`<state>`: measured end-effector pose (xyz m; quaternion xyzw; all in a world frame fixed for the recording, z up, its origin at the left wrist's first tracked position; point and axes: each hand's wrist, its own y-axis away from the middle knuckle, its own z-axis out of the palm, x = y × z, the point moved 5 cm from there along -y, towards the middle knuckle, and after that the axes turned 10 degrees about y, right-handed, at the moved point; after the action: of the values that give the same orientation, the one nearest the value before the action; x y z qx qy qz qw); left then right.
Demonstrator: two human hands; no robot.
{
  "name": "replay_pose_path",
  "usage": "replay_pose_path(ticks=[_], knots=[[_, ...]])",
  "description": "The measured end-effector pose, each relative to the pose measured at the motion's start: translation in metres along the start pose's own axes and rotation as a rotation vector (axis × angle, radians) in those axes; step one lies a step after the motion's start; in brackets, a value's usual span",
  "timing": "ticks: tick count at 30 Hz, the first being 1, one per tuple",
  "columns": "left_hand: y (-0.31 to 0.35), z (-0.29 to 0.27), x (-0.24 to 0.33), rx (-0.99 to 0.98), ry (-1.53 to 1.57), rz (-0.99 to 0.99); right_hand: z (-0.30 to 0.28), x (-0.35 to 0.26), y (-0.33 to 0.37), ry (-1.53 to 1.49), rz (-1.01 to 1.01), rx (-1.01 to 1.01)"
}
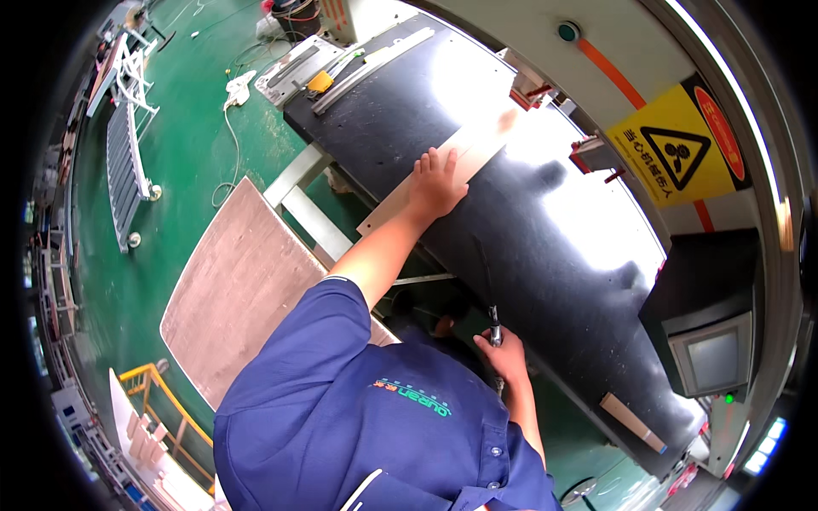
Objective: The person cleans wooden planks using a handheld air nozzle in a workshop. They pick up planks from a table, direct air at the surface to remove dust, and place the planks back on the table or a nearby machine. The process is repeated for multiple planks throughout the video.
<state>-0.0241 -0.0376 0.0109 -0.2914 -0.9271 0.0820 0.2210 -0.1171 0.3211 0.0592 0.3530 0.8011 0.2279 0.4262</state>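
Observation:
A long pale wooden board lies on the black machine table, with a small hole near its close end. My left hand rests flat on top of it, fingers spread. Beside the table's near edge, my right hand is wrapped round what looks like an air blow gun, with its silver and black front pointing up toward the table. Part of its grip is hidden by my fingers.
A short wooden strip sits at the table's right end, below a monitor. Metal rails lie at the far left end. At my left are a brown wooden panel and a grey roller conveyor. Red clamps line the machine.

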Motion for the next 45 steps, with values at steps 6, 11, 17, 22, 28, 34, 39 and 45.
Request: replay_pose_path(ticks=[6, 11, 17, 22, 28, 34, 39, 45], knots=[[0.001, -0.004, 0.001, -0.001, 0.035, -0.012, -0.011, -0.012, -0.012, -0.224, -0.041, 0.040], [0.001, -0.005, 0.001, -0.097, 0.077, -0.094, -0.049, -0.062, -0.025, -0.497, -0.078, 0.131], [0.001, -0.001, -0.003, -0.083, 0.105, -0.103, -0.086, -0.148, -0.044, -0.664, -0.193, 0.212], [-0.002, -0.003, -0.001, -0.116, 0.119, -0.095, -0.088, -0.211, -0.049, -0.775, -0.212, 0.219], [-0.007, -0.004, -0.001, -0.099, 0.117, -0.063, -0.080, -0.269, -0.046, -0.803, -0.287, 0.185], [-0.007, -0.009, 0.000, -0.108, 0.114, -0.045, -0.087, -0.294, -0.045, -0.850, -0.275, 0.225], [-0.004, -0.007, 0.000, -0.061, 0.112, -0.020, -0.083, -0.300, -0.043, -0.905, -0.246, 0.208], [-0.004, 0.000, -0.001, -0.015, 0.101, -0.002, -0.070, -0.317, -0.031, -1.028, -0.210, 0.131]])
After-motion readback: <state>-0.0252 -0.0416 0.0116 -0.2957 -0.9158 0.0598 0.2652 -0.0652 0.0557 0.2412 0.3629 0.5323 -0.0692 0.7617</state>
